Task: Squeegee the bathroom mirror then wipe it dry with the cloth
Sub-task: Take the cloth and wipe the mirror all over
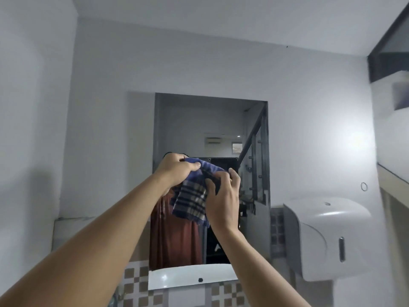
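A frameless rectangular mirror (199,129) hangs on the white wall ahead. Both my arms reach up in front of its lower half. A blue checked cloth (192,196) is bunched between my hands, its loose end hanging down. My left hand (177,171) grips the cloth's upper left part, thumb on top. My right hand (223,196) pinches its right side with bent fingers. Whether the cloth touches the glass I cannot tell. No squeegee is in view.
A white sink (190,279) sits below the mirror against checked brown tiles (135,282). A white paper dispenser (327,238) juts from the wall at the right. A white ledge (73,224) runs along the left wall. A dark window frame (385,54) is upper right.
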Motion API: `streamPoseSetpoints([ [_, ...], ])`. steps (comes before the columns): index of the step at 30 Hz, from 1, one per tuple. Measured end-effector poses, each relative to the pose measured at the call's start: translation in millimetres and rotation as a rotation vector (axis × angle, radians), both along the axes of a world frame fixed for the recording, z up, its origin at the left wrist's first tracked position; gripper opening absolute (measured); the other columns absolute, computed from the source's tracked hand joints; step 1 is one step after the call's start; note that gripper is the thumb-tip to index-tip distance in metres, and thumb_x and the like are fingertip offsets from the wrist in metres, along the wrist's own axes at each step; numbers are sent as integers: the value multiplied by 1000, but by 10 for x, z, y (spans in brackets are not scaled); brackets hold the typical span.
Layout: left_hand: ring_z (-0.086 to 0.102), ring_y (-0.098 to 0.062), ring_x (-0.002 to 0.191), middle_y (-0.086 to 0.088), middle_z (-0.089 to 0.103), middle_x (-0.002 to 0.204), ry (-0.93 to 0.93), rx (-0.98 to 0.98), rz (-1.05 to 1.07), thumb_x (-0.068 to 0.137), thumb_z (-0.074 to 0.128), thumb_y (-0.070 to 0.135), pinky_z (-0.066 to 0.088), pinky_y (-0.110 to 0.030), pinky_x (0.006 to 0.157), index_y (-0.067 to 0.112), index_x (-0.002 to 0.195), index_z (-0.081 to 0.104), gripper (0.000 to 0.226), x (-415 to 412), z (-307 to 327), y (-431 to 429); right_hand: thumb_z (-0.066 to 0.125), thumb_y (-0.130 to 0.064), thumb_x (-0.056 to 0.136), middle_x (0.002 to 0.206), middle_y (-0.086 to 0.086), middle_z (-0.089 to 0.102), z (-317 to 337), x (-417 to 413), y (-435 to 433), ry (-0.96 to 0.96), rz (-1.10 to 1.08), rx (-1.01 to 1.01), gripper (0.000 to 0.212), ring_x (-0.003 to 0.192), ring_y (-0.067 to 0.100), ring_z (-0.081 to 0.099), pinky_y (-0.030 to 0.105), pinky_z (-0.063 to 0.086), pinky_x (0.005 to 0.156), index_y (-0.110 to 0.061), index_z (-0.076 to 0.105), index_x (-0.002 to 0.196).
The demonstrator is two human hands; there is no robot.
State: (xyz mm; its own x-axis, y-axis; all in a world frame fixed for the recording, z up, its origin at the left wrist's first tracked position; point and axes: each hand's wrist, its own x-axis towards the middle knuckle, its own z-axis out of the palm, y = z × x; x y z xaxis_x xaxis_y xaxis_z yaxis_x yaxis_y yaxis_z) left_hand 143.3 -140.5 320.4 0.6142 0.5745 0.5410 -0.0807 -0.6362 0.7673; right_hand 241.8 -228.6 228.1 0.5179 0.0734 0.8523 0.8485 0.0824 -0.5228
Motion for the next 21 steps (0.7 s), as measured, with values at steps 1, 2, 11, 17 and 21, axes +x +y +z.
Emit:
streamPoseSetpoints([
  [1, 72, -25, 97, -4, 76, 101, -8, -4, -15, 81, 75, 36, 55, -47, 98, 23, 98, 76, 21, 41, 43, -27, 47, -44, 102, 163, 2, 18, -10, -5, 18, 9, 2, -46, 33, 140, 26, 40, 44, 47, 105, -27, 54, 130],
  [2, 72, -25, 98, -4, 77, 102, -14, -21, -47, 80, 75, 37, 55, -47, 98, 22, 98, 76, 23, 73, 74, -52, 38, -56, 101, 167, -1, 4, -25, -5, 33, 26, 15, -91, 49, 150, 26, 23, 47, 38, 114, -31, 46, 142],
  [11, 70, -26, 104, -8, 77, 107, -8, -99, -299, 94, 64, 29, 49, -37, 90, 9, 108, 75, 27, 171, 238, -171, 36, -46, 104, 162, -9, -24, 101, 239, 260, -90, 60, -2, 68, 155, 24, -2, 54, 28, 118, -34, -3, 158],
  [17, 66, -21, 100, -5, 73, 111, -238, -7, -91, 99, 58, 25, 51, -18, 71, 7, 120, 69, 30, 188, 235, 128, 37, -22, 108, 168, 0, -1, 419, 445, 460, -152, -46, 110, 57, 155, 22, 2, 51, 30, 119, -22, 14, 160],
  [21, 51, -24, 128, -4, 60, 137, -87, 739, 570, 86, 68, 32, 49, -41, 103, 17, 133, 58, 51, 185, -194, 640, 34, -26, 108, 168, 7, 4, 913, 518, 561, -291, -234, 42, 55, 154, 32, 5, 57, 24, 120, -19, 15, 160],
])
